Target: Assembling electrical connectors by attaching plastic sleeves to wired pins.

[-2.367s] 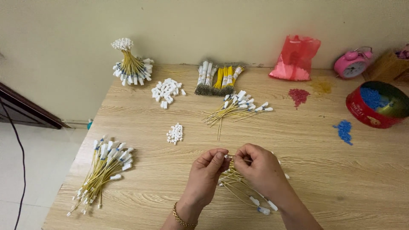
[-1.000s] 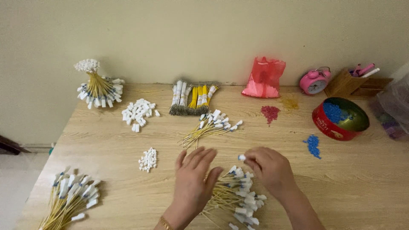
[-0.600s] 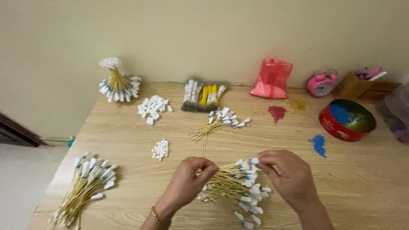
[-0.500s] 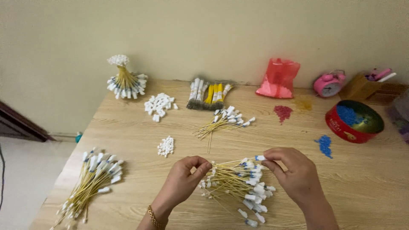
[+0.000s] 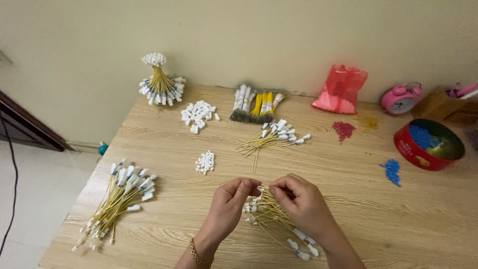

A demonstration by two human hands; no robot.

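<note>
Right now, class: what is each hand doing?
Left hand: fingers pinched on the wire bundle.
Right hand: fingers pinched on the same bundle.

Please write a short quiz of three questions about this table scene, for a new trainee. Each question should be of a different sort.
1. True or false: both hands, left hand and right hand, touch the bundle of yellow wires near the table's front edge.
2. What lies inside the red round tin? A) blue beads B) white connectors C) yellow wires
3. Fill in: the pink alarm clock stands to the ___ of the red plastic bag.

Key: 1 true; 2 A; 3 right
</note>
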